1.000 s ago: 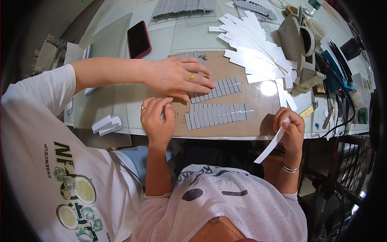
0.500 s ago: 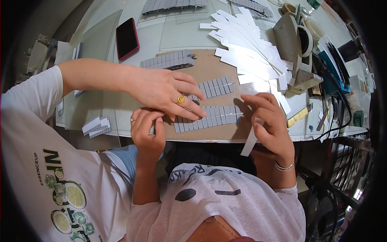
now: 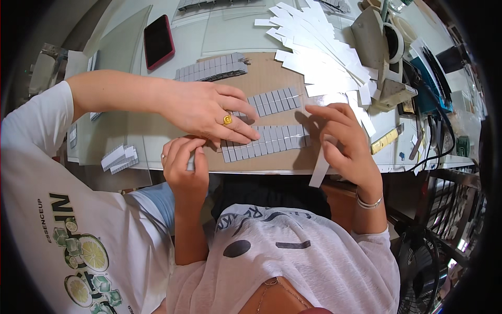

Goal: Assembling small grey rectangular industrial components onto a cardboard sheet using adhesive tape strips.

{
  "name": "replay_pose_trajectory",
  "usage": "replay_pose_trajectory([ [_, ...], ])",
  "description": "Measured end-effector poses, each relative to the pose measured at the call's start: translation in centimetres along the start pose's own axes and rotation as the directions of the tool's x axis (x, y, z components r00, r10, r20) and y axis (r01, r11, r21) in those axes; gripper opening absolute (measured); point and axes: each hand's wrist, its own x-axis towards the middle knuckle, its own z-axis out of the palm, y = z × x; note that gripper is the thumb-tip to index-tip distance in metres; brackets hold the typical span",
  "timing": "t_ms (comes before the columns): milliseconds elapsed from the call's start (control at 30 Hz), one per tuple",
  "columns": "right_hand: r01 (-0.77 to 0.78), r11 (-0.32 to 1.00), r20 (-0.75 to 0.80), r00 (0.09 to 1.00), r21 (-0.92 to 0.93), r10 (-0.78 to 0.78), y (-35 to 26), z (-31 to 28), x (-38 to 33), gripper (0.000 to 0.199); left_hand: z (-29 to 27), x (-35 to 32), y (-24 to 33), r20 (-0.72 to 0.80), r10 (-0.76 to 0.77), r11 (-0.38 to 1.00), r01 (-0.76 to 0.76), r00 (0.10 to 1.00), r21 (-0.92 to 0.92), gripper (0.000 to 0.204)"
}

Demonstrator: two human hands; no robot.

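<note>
A row of small grey tiles [image 3: 264, 142] lies on the brown board [image 3: 272, 73] near its front edge, directly between the person's two hands. The left hand [image 3: 184, 166] sits at the row's left end, at the board's front corner; its fingers are curled together and pinch one small grey piece [image 3: 191, 160] between thumb and fingertips. The right hand [image 3: 342, 137] is at the row's right end, fingers half spread and bent, fingertips touching or just over the last tiles — which of the two cannot be told. It grips a white strip [image 3: 319, 170] that hangs down past the board's front edge; the strip's upper end is hidden behind the fingers.

A co-worker's hand [image 3: 206, 109], wearing a gold ring, reaches in from the left and lies flat across the row's left half, fingers pressed on the tiles and covering some of them. A second row [image 3: 274, 99] lies further back on the board, partly under that hand, and a third [image 3: 212, 67] at the board's back left corner.

Behind the board on the right, a fan of white strips [image 3: 314, 42] spreads out; behind it on the left lies a red phone [image 3: 158, 41]. Left of the board — a small stack of white pieces [image 3: 120, 158].
</note>
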Motion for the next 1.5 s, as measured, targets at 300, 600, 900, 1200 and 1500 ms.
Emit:
replay_pose_trajectory([
  [300,-0.031,0.996,-0.123,0.992,0.082,0.041,-0.7,0.5,-5.2,0.006,0.6,-2.2,2.4,0.140,0.147,0.989,-0.142,0.979,-0.045,0.019],
  [600,-0.037,0.996,-0.129,0.990,0.077,0.047,-0.7,0.9,-5.8,0.006,0.4,-2.4,1.7,0.082,0.058,0.996,-0.052,0.995,-0.071,0.016],
  [900,-0.027,0.998,-0.153,0.987,0.060,0.036,-0.5,1.1,-5.7,0.006,-0.4,-2.9,1.8,0.104,0.040,0.998,-0.036,0.994,-0.043,0.014],
  [1200,-0.022,0.990,-0.175,0.983,0.142,0.047,-0.1,0.7,-5.9,0.006,-0.2,-2.7,2.0,0.089,0.051,0.998,-0.047,0.995,-0.045,0.015],
  [1500,-0.061,0.991,-0.162,0.983,0.116,0.080,0.1,0.8,-6.1,0.006,0.4,-1.9,2.2,0.091,0.027,1.000,-0.026,0.995,-0.009,0.014],
])
